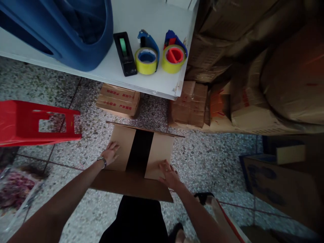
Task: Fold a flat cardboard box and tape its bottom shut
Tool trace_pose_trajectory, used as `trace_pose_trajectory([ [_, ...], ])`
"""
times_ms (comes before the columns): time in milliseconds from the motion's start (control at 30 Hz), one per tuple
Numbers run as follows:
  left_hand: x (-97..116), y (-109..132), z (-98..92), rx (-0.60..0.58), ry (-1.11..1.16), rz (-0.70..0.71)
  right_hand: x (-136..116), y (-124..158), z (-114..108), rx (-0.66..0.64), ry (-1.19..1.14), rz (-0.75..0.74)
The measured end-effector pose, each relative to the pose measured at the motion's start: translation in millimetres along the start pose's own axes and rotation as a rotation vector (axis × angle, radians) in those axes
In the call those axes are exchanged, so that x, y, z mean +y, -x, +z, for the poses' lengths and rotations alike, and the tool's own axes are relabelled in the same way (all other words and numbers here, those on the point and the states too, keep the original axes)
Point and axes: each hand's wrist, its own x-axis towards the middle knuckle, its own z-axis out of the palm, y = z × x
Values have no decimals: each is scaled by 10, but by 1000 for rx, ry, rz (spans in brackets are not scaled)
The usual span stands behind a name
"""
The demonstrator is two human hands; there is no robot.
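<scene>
A brown cardboard box (133, 185) stands on the floor right in front of my legs. Its two side flaps are folded inward, with a dark gap between them. The near and far flaps stick outward. My left hand (111, 153) lies with fingers spread on the left flap (124, 141). On the right flap (159, 148) rests my right hand (169, 172), its fingers stretched out over the cardboard. Neither hand grips anything.
On the white table (152, 13) are a blue plastic container (83, 50), a black tape dispenser (125, 55) and two yellow tape rolls in holders (146, 60). A red stool (25, 123) stands left. Stacked cartons (188, 103) line the right. A small carton (118, 99) sits under the table edge.
</scene>
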Motion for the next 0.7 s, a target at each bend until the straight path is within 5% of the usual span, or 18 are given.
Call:
trace_pose_trajectory([
  [200,201,767,-248,-188,51,231,-200,-129,77,37,26,111],
  [367,606,1370,8,-237,-98,324,-139,-138,-66,21,-14,91],
  [533,649,1308,277,-116,-142,324,-104,-105,-171,10,-41,63],
  [700,601,1139,135,-111,-133,320,-83,-90,-173,48,-86,47],
])
